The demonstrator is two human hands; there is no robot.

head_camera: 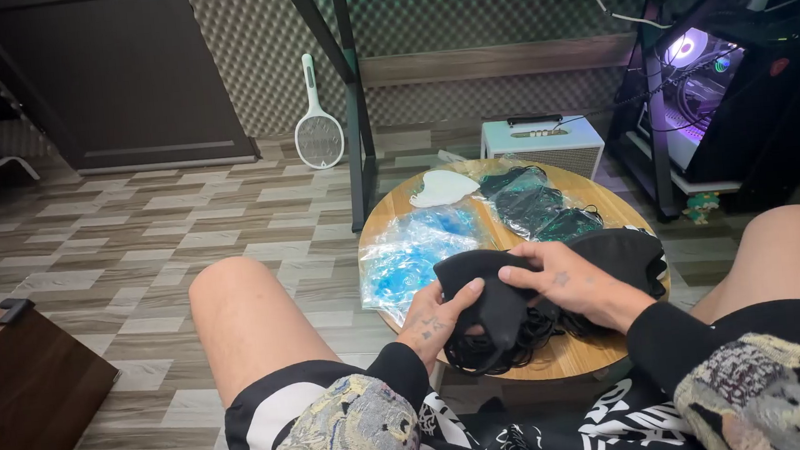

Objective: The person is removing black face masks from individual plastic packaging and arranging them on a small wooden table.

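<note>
- Best to hold the black face mask flat and pull gently, keeping the ear loops untangled.
- Left hand closed on the mask's lower edge.
- Right hand pinching its top edge.
- Mask held just above the round wooden desk, over a pile of black masks, near the blue plastic bag.

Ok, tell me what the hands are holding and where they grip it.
Both hold one black face mask: left hand pinches its lower left edge, right hand presses fingers on its upper right part.
</note>
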